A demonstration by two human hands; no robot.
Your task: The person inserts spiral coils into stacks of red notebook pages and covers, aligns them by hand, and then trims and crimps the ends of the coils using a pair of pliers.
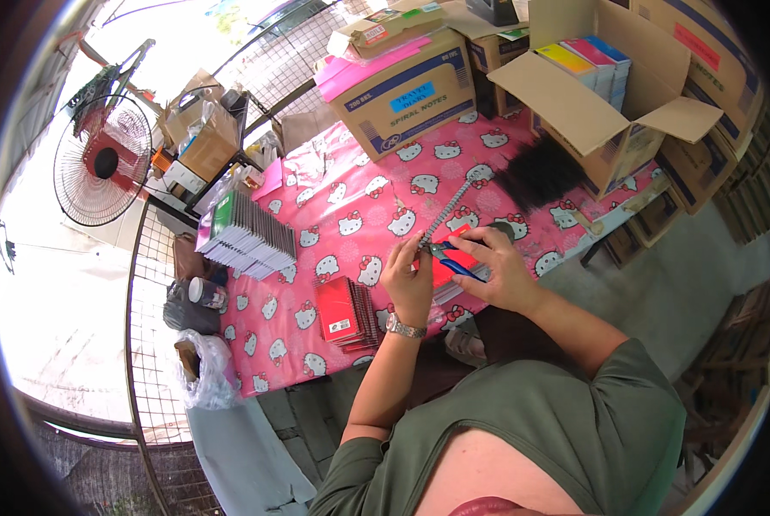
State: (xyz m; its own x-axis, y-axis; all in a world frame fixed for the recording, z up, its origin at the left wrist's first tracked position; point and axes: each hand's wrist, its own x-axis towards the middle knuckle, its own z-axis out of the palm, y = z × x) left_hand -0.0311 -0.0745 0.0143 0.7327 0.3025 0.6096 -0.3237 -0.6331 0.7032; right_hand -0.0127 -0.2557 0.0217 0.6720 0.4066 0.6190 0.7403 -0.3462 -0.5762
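My left hand point(409, 277) is closed, pinching the near end of a long grey spiral binding coil point(450, 206) that stretches away across the table. In my right hand point(507, 273) is a pair of cutting pliers point(461, 268) with blue handles; its jaws meet the coil beside my left fingertips. Whether the jaws are fully closed is too small to tell. Just beneath my hands lies a red-covered notebook point(442, 273) on white pages, partly hidden by them. A stack of red spiral notebooks point(337, 308) sits to the left of my left wrist.
A pink patterned cloth point(351, 225) covers the table. Spiral-bound notebooks point(246, 239) stand stacked at left. A bundle of black strands point(540, 172) lies at right, beside an open carton point(609, 146) of colourful notebooks. A closed carton point(411, 95) stands at the back; a fan point(103, 162) is far left.
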